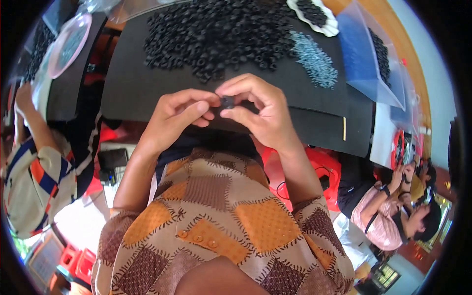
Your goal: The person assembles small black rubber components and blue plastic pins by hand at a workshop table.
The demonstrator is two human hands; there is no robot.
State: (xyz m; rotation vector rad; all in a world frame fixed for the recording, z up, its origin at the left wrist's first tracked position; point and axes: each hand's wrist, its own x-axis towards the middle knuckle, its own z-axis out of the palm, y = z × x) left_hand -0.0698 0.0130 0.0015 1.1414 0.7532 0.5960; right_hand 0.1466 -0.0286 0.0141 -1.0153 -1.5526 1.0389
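Observation:
A small black part (pixel 226 102), seemingly the same kind as the ring-like pieces in the heap, is pinched between the thumb and fingers of my right hand (pixel 268 110). My left hand (pixel 174 118) comes up against its left side, fingers curled and thumb close to them; whether these fingertips hold something tiny cannot be made out. Both hands are above the near edge of the dark table (pixel 132 88). Just beyond them spreads a big heap of black ring-like plastic pieces (pixel 216 34). To its right lies a pile of small silvery pieces, like screws or pins (pixel 314 61).
A white scalloped dish (pixel 332 27) of black pieces stands at the far right, beside a translucent bluish bin (pixel 361 54). A thin yellowish strip (pixel 344 129) lies near the right edge. Co-workers (pixel 39 172) sit left and right (pixel 381 216). A pink-rimmed basin (pixel 71 46) is at left.

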